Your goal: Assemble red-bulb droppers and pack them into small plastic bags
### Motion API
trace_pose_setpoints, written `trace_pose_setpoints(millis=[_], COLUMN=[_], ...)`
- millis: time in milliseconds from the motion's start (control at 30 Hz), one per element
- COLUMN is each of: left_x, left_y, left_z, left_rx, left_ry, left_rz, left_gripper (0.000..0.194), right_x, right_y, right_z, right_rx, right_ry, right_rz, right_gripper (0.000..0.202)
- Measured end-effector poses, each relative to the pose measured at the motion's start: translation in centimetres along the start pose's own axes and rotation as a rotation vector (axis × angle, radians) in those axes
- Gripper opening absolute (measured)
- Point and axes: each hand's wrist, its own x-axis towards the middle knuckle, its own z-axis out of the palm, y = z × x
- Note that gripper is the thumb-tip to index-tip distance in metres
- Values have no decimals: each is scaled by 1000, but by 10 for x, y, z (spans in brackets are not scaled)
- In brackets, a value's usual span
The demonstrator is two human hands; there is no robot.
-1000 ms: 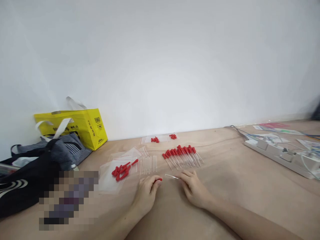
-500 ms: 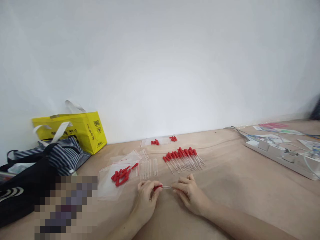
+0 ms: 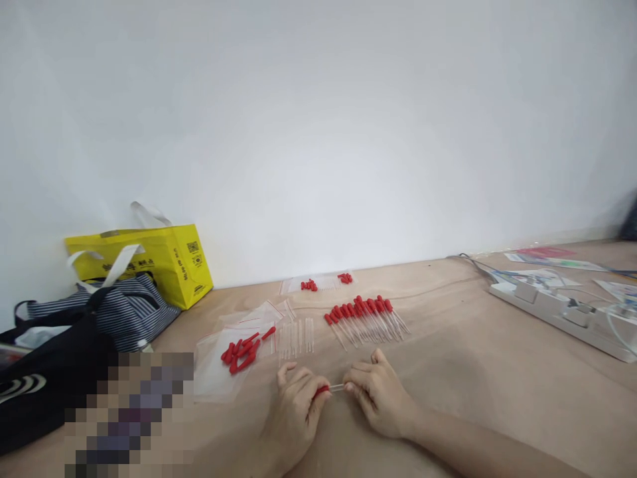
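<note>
Between thumb and fingers, my left hand [image 3: 298, 408] pinches a red rubber dropper bulb [image 3: 322, 391], which is mostly covered. A clear tube [image 3: 337, 387] runs from the bulb to my right hand [image 3: 375, 397], whose closed fingertips grip its other end. How deep the tube sits in the bulb is hidden. Beyond my right hand, several red-capped droppers [image 3: 368, 320] lie in a slanted row. Loose clear tubes [image 3: 299, 337] lie side by side beyond my left hand. To their left, several loose red bulbs [image 3: 243, 348] rest on clear zip bags [image 3: 212, 372].
Near the wall lies another clear bag [image 3: 327, 282] with red bulbs and tubes. A yellow bag [image 3: 192, 262], a striped bag [image 3: 144, 309] and a black bag [image 3: 64, 378] fill the left side. At right are a white power strip [image 3: 557, 315], cables and papers.
My left hand has shifted right and slightly nearer to me, with the bulb. The visible stretch of tube between the hands is a little shorter and more tilted.
</note>
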Motion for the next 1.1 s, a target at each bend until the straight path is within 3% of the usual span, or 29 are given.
trace_pose_setpoints(millis=[467,667,833,900,967,1100], left_x=[0,5,7,7,7,4], left_y=[-1,-7,-13,-18,-28,-55], left_z=[0,-6,-15,-17,-17,-16], left_rx=[-22,-50,-80,-126,-167,-296], left_ry=[2,-75,-117,-73,42,291], left_rz=[31,-60,-34,-29,-78,-321], left_gripper=[17,12,14,12,16,21], right_x=[3,7,8,8,13,37], right_y=[-2,-4,-5,-5,-2,7], right_z=[6,-2,-5,-3,1,11], right_rx=[61,67,32,43,46,-11], right_ry=[-90,-144,-145,-138,-101,39], right_rz=[55,24,-27,0,91,415], right_gripper=[24,26,22,21,22,24])
